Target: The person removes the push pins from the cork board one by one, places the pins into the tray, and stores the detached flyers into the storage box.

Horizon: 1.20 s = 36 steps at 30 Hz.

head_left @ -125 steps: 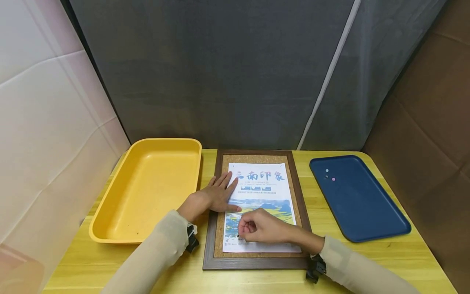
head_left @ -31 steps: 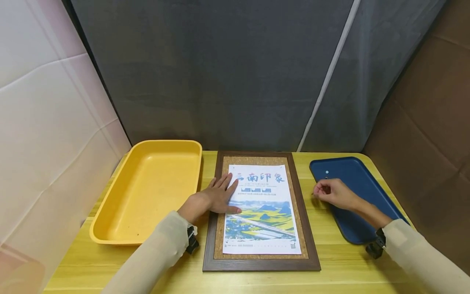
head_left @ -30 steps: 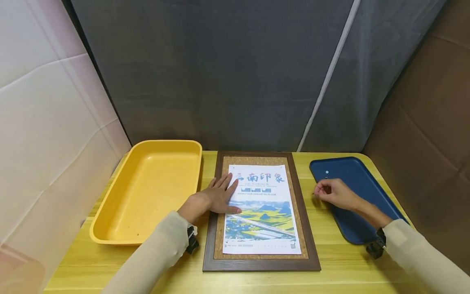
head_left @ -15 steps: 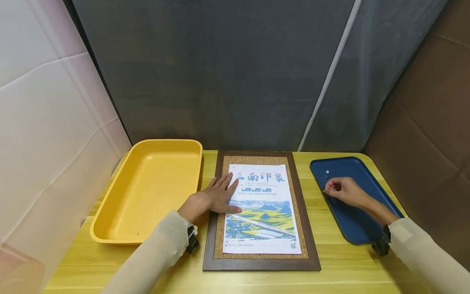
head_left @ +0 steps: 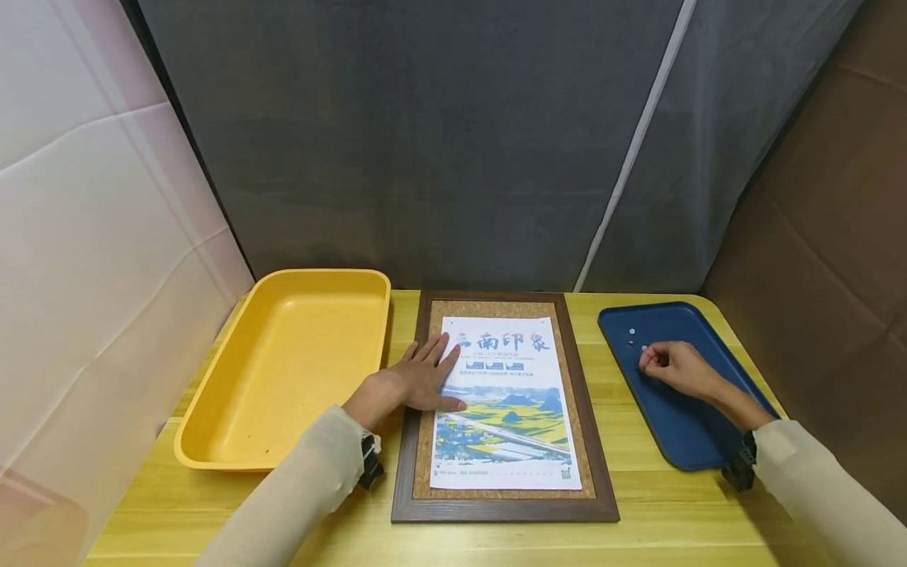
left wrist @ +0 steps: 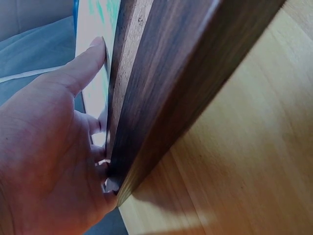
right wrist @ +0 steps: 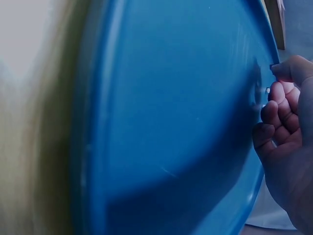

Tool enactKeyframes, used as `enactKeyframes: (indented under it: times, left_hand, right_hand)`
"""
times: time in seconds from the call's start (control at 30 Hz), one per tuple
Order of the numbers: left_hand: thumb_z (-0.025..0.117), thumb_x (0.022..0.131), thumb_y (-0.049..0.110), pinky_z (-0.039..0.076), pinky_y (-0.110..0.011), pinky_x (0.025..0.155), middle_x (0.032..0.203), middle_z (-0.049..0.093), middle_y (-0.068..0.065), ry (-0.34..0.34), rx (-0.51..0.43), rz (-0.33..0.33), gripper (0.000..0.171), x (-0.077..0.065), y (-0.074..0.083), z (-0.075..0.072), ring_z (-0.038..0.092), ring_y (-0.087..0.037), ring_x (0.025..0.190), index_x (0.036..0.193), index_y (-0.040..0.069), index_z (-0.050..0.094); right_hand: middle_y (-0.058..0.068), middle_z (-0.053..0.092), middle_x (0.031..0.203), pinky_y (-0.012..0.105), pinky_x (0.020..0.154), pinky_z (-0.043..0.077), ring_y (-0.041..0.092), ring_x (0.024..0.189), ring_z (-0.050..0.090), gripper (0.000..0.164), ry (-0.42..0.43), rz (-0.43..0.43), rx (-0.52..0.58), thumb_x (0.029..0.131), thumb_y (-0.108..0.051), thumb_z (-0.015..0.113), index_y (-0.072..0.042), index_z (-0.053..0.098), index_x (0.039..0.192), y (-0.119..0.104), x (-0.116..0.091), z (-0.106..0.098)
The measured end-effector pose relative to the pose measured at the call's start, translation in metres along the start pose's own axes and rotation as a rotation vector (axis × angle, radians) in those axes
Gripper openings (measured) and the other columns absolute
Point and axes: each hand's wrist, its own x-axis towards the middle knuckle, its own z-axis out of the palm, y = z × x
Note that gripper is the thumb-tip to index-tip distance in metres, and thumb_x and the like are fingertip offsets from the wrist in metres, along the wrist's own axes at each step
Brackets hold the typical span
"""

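My left hand (head_left: 423,382) lies flat with its fingers spread on the left side of a printed poster (head_left: 506,441). The poster lies on a cork board with a dark wooden frame (head_left: 597,441). In the left wrist view, the thumb (left wrist: 88,66) rests on the paper beside the frame. My right hand (head_left: 675,368) is over the upper part of a blue tray (head_left: 708,425), its fingers curled and drawn together. A pinkish spot shows at its fingertips, but whether they pinch anything is unclear. Just left of them lie a whitish pin (head_left: 632,331) and a small dark one (head_left: 631,342).
A deep yellow tray (head_left: 283,465) stands left of the board on the wooden table (head_left: 510,543). A grey curtain (head_left: 411,142) hangs behind, with a pale panel (head_left: 106,260) at the left and a brown one (head_left: 836,220) at the right.
My right hand has left the lower part of the poster and moved right. Over the last second it shifted from the tray's left edge to over the tray. The left hand has stayed put.
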Motion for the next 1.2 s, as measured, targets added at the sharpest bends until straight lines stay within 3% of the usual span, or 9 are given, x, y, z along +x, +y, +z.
enactKeyframes:
  times: [0.43,0.63,0.83,0.97,1.2]
  left_hand:
    - [0.054,0.100,0.070,0.002,-0.058,0.131,0.178,-0.009,-0.016,0.006,-0.009,0.009,0.104,0.000,-0.002,0.000,-0.007,-0.035,0.164,0.172,0.013,0.005]
    - [0.056,0.100,0.069,0.003,-0.058,0.131,0.178,-0.007,-0.017,0.012,-0.016,0.013,0.104,0.000,-0.002,-0.001,-0.005,-0.035,0.165,0.172,0.012,0.007]
    - [0.056,0.099,0.069,0.005,-0.058,0.131,0.178,-0.007,-0.015,0.037,-0.028,0.017,0.102,0.001,-0.003,-0.001,-0.003,-0.034,0.165,0.172,0.015,0.009]
    - [0.060,0.099,0.066,0.009,-0.057,0.131,0.178,-0.002,-0.016,0.091,-0.068,0.021,0.100,0.000,-0.003,-0.002,0.002,-0.035,0.165,0.172,0.014,0.014]
    - [0.071,0.100,0.049,0.025,-0.054,0.128,0.174,0.020,-0.024,0.305,-0.196,-0.032,0.092,-0.001,-0.002,-0.002,0.024,-0.042,0.160,0.167,0.004,0.027]
  right_hand:
    - [-0.002,0.063,0.077,0.021,0.065,0.045,0.004,0.068,0.053,0.011,-0.019,0.029,-0.024,0.093,-0.001,0.073,-0.007,0.071,0.084,0.005,0.005,-0.002]
    - [0.001,0.067,0.080,0.021,0.065,0.047,0.004,0.069,0.055,0.008,-0.013,0.049,-0.022,0.095,-0.006,0.074,0.001,0.073,0.090,0.007,0.004,-0.001]
    - [0.005,0.068,0.086,0.021,0.064,0.047,0.007,0.072,0.056,0.007,0.055,0.080,-0.029,0.096,-0.006,0.075,0.000,0.072,0.099,0.000,0.003,0.001]
    - [0.007,0.070,0.090,0.022,0.064,0.048,0.011,0.074,0.058,0.011,0.118,0.073,-0.063,0.097,-0.006,0.075,0.001,0.072,0.105,-0.009,0.003,0.003]
    - [0.017,0.073,0.103,0.031,0.070,0.055,0.029,0.089,0.069,0.024,0.171,0.056,-0.078,0.097,-0.007,0.076,0.005,0.072,0.118,-0.044,0.004,0.013]
